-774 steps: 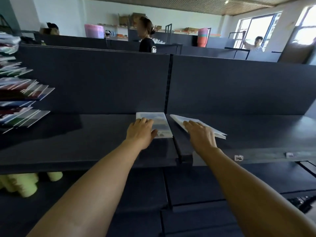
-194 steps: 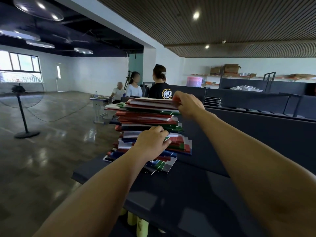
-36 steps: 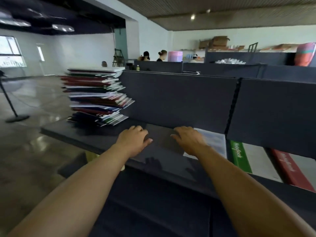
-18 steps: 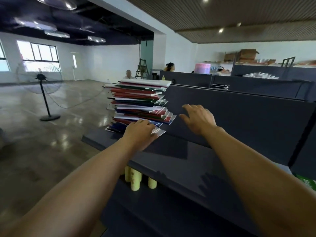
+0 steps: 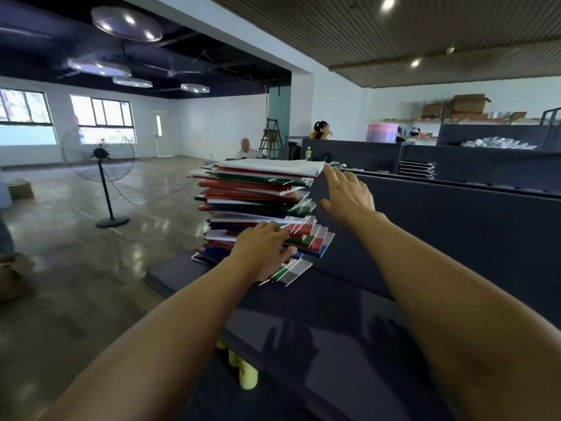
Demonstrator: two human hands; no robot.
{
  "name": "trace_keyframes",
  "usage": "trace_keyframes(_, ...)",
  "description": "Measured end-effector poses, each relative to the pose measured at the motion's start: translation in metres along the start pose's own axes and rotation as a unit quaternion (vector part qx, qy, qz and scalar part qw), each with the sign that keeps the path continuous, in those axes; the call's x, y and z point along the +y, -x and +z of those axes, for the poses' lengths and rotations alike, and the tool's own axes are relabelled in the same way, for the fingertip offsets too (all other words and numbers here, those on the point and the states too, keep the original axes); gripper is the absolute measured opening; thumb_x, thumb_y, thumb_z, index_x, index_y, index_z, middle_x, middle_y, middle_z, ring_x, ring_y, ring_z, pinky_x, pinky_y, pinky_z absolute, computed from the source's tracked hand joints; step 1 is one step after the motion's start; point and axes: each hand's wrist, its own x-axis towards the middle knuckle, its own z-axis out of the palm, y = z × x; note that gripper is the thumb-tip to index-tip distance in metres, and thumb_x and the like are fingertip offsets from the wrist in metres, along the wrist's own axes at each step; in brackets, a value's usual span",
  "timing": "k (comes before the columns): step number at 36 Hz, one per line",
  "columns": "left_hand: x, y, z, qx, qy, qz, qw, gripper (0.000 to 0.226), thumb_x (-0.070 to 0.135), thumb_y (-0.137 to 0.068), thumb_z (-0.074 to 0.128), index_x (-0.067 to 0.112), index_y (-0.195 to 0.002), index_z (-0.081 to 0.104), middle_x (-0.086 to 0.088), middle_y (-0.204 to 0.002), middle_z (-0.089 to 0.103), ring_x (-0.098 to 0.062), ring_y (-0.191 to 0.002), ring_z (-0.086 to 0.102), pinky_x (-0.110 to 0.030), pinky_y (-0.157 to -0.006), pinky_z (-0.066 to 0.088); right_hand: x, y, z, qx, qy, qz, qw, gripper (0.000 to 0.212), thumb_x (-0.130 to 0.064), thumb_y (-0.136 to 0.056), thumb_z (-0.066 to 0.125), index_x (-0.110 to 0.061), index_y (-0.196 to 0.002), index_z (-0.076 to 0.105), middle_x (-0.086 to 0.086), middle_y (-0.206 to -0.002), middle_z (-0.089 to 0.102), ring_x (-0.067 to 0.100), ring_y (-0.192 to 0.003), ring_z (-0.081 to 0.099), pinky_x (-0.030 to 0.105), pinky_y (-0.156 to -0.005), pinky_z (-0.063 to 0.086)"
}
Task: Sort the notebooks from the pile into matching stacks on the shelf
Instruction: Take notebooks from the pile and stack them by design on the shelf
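A tall, uneven pile of notebooks (image 5: 258, 205) in red, green, blue and white stands at the left end of the dark shelf (image 5: 334, 323). A white notebook (image 5: 273, 166) lies on top. My left hand (image 5: 262, 252) rests against the lower part of the pile, fingers on the notebook edges. My right hand (image 5: 349, 196) is raised beside the pile's upper right, fingers spread, fingertips close to the corner of the top notebook; whether they touch it I cannot tell. The sorted stacks are out of view.
A dark back panel (image 5: 455, 226) rises behind the shelf. Yellow-green objects (image 5: 247, 373) stand on the level below. A standing fan (image 5: 100, 174) is on the open floor to the left. People sit and stand behind further shelving at the back.
My right hand has risen from mid-height of the pile toward its top right corner. My left hand stays on the lower notebooks. My view has moved closer to the pile.
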Motion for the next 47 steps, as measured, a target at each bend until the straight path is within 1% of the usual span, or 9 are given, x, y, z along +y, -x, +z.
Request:
trace_keyframes(9,-0.010,-0.024,0.009,-0.001,-0.001,0.016,1.000,0.047,0.048,-0.101,0.031,0.019,-0.132,0.050,-0.001,-0.127,0.051,-0.019,-0.117,0.047,-0.035,-0.091,0.046,-0.002,-0.043,0.008,0.033,-0.011,-0.031,0.999,0.076,-0.005,-0.092,0.052,-0.020,-0.153,0.009,0.002,-0.155,0.026,0.028,-0.140,0.026,0.041,-0.114,0.022)
trace_keyframes(15,-0.021,-0.028,0.012,0.001,0.005,0.026,1.000,0.046,0.048,-0.101,0.030,0.021,-0.135,0.047,0.000,-0.128,0.049,-0.018,-0.117,0.046,-0.033,-0.089,0.045,0.001,-0.053,0.006,0.030,-0.026,-0.053,0.998,0.046,-0.021,-0.098,0.048,-0.027,-0.142,0.042,-0.001,-0.148,0.042,0.023,-0.136,0.035,0.037,-0.113,0.022)
trace_keyframes(20,-0.023,-0.029,0.015,0.011,0.011,0.032,0.999,0.045,0.047,-0.101,0.030,0.021,-0.134,0.048,0.001,-0.127,0.049,-0.016,-0.117,0.046,-0.032,-0.088,0.045,-0.002,-0.050,-0.002,0.021,-0.066,-0.064,0.996,0.040,-0.045,-0.095,0.049,-0.023,-0.127,0.059,0.006,-0.130,0.060,0.029,-0.117,0.053,0.038,-0.094,0.039)
trace_keyframes(25,-0.024,-0.027,0.014,0.024,0.025,0.030,0.999,0.042,0.046,-0.101,0.033,0.022,-0.132,0.049,0.002,-0.124,0.050,-0.016,-0.115,0.047,-0.034,-0.090,0.047,-0.015,-0.043,-0.015,0.074,0.021,-0.107,0.991,0.015,-0.018,-0.091,0.053,-0.009,-0.104,0.054,0.011,-0.108,0.062,0.029,-0.102,0.054,0.034,-0.081,0.039)
trace_keyframes(29,-0.022,-0.023,0.014,0.025,0.027,0.040,0.999,0.045,0.046,-0.101,0.032,0.021,-0.134,0.048,0.002,-0.127,0.051,-0.016,-0.117,0.048,-0.034,-0.093,0.047,-0.025,-0.032,-0.019,0.113,0.024,-0.140,0.983,0.008,-0.015,-0.094,0.045,-0.010,-0.101,0.044,0.011,-0.103,0.057,0.028,-0.090,0.052,0.032,-0.064,0.032)
trace_keyframes(33,-0.019,-0.017,0.015,0.035,0.035,0.050,0.998,0.045,0.046,-0.101,0.032,0.021,-0.134,0.049,0.002,-0.129,0.052,-0.017,-0.120,0.048,-0.035,-0.095,0.047,-0.027,-0.017,-0.023,0.153,0.020,-0.150,0.977,0.016,-0.013,-0.097,0.040,-0.005,-0.109,0.047,0.012,-0.103,0.055,0.027,-0.067,0.041,0.033,-0.056,0.028)
trace_keyframes(40,-0.003,-0.009,0.013,0.042,0.038,0.075,0.996,0.042,0.045,-0.101,0.033,0.021,-0.129,0.052,0.002,-0.128,0.052,-0.019,-0.115,0.053,-0.035,-0.088,0.048,-0.020,0.011,-0.025,0.278,0.030,-0.173,0.944,0.036,-0.002,-0.078,0.070,-0.007,-0.113,0.063,0.006,-0.088,0.071,0.030,-0.058,0.064,0.028,-0.040,0.041)
trace_keyframes(43,0.007,-0.006,0.010,0.043,0.048,0.093,0.994,0.042,0.045,-0.101,0.034,0.021,-0.130,0.052,0.002,-0.131,0.052,-0.020,-0.118,0.051,-0.036,-0.090,0.047,-0.017,0.031,-0.030,0.341,0.037,-0.172,0.923,0.041,-0.003,-0.075,0.064,-0.003,-0.116,0.064,0.008,-0.092,0.072,0.028,-0.062,0.066,0.026,-0.041,0.044)
trace_keyframes(47,0.022,0.000,0.008,0.037,0.069,0.124,0.989,0.043,0.044,-0.101,0.035,0.022,-0.133,0.051,0.002,-0.135,0.051,-0.020,-0.125,0.044,-0.035,-0.093,0.044,-0.008,0.061,-0.030,0.342,0.019,-0.121,0.932,0.046,0.003,-0.075,0.066,-0.005,-0.120,0.061,0.007,-0.093,0.072,0.028,-0.066,0.068,0.025,-0.042,0.042)
